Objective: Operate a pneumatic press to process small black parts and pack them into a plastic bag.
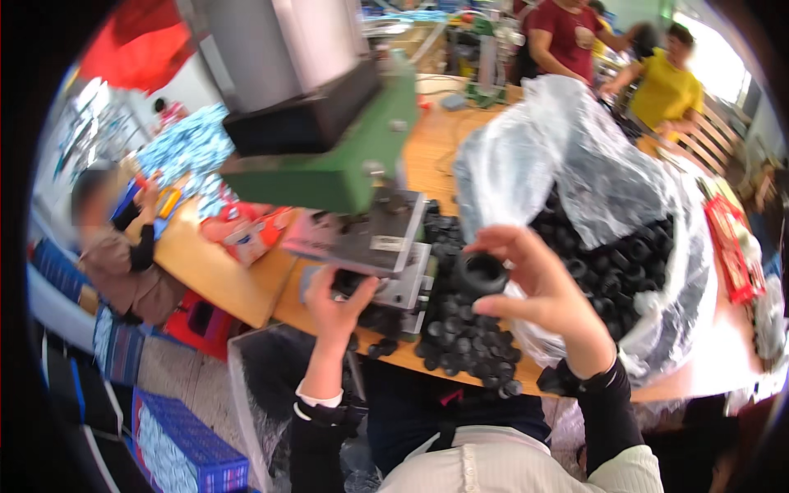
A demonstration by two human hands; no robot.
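My right hand [549,289] holds up a round, hollow black part [482,275], probably rubber or plastic, between thumb and fingers, its open side showing. At the front of a green bench press [329,177], my left hand [332,311] has thumb and fingers curled around a small black part [348,283]. This part sits at the edge of the metal fixture [403,287], under the upper plate [390,234]. Many similar black parts [464,338] lie loose on the table between my hands, right beside the fixture.
A large clear plastic bag [514,152] full of black parts stands open at the right. Left of the press lie a red-and-white bag [246,234] and a heap of light blue pieces [193,152]. Co-workers sit at left and stand at far right. Blue crates [193,444] are on the floor.
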